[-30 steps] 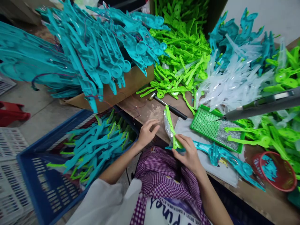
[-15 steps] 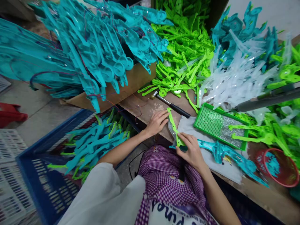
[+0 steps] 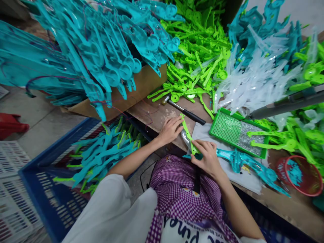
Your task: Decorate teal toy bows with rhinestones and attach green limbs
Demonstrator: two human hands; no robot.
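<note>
My right hand (image 3: 208, 158) is closed on the lower end of a long green plastic part (image 3: 187, 133) that has a clear piece lying against it. My left hand (image 3: 171, 129) rests on the wooden bench (image 3: 157, 116) with its fingertips touching the upper end of that green part; the fingers are curled. Just right of my right hand, a teal plastic part (image 3: 246, 166) lies on a grey cloth (image 3: 202, 133).
A hammer (image 3: 184, 110) lies beyond my hands. A green tray (image 3: 227, 126) holds small screws. Piles of teal (image 3: 101, 50), green (image 3: 199, 50) and clear (image 3: 255, 84) parts surround the bench. A blue crate (image 3: 45, 189) of assembled parts stands at the left, a red basket (image 3: 301, 175) at the right.
My left hand has moved right from the bench edge to touch the top of the green part. My right hand has kept its hold on the part's lower end.
</note>
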